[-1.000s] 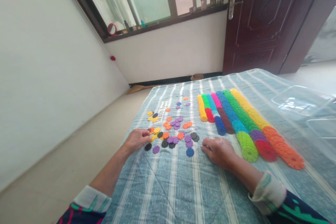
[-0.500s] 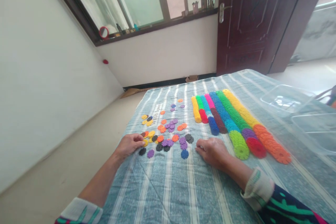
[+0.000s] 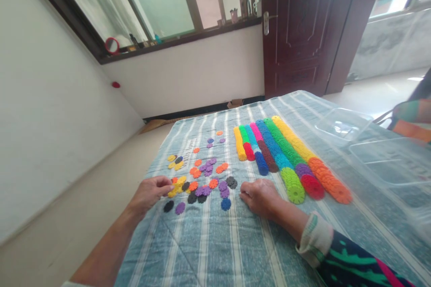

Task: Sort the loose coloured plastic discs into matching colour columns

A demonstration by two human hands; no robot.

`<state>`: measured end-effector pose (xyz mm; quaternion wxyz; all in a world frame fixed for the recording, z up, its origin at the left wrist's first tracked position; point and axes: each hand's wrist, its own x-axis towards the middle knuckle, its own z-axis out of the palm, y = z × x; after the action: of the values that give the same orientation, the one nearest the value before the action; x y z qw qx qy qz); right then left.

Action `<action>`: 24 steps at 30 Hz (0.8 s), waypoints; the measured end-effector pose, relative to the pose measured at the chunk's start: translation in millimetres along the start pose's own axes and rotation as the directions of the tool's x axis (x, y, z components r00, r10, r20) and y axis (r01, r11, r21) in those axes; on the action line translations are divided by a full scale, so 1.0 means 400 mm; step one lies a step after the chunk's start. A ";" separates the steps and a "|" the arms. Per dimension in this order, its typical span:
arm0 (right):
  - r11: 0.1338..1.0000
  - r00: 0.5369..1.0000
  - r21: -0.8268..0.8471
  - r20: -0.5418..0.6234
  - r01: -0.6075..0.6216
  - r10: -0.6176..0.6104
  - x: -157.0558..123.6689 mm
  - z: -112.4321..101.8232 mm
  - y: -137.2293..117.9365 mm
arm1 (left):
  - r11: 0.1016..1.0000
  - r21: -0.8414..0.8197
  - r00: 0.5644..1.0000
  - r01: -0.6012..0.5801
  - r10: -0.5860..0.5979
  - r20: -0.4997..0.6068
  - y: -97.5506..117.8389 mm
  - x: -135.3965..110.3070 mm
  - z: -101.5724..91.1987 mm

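Observation:
Loose notched plastic discs in yellow, orange, purple, black and blue lie scattered over the striped bedspread [image 3: 202,251]. At their left edge my left hand [image 3: 150,193] is closed, thumb and fingers pinched at a yellow disc [image 3: 172,192] beside other yellow ones. A black disc [image 3: 169,206] and a purple disc [image 3: 180,208] lie just below its fingertips. My right hand [image 3: 261,196] rests on the cloth with its fingers curled together; anything inside them is hidden. Nearest to it are dark grey discs [image 3: 231,182] and a blue disc [image 3: 226,204].
Right of the loose discs run long overlapping rows of discs sorted by colour, among them a yellow row [image 3: 292,138] ending in orange [image 3: 332,181]. Clear plastic containers [image 3: 343,121] stand at the right. A dark red door [image 3: 303,31] is behind the bed.
The view has swung right, so everything sits further left in the picture. Yellow discs at my left fingertips lie closer together than before. My right hand keeps its curled pose.

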<state>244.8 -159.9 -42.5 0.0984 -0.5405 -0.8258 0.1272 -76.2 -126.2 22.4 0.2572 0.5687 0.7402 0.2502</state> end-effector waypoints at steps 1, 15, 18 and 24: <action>1.000 1.000 0.002 -0.002 0.002 -0.002 0.000 0.001 0.001 | 1.000 -0.022 1.000 -0.001 0.002 0.023 0.017 0.000 0.013; 1.000 1.000 0.011 -0.017 0.014 -0.013 0.007 0.008 0.005 | 0.907 -0.367 0.950 -0.208 0.277 0.146 0.277 0.073 0.391; 1.000 1.000 0.015 -0.015 0.014 -0.013 0.008 0.004 0.005 | 0.899 -0.374 0.949 -0.229 0.291 0.118 0.289 0.096 0.428; 1.000 1.000 0.009 -0.012 0.028 -0.028 0.011 0.004 0.005 | 0.907 -0.342 0.952 -0.247 0.293 0.089 0.286 0.126 0.449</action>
<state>244.3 -155.1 -44.7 0.1073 -0.5290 -0.8322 0.1263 113.6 -37.3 -40.0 0.3612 0.6311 0.5829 0.3626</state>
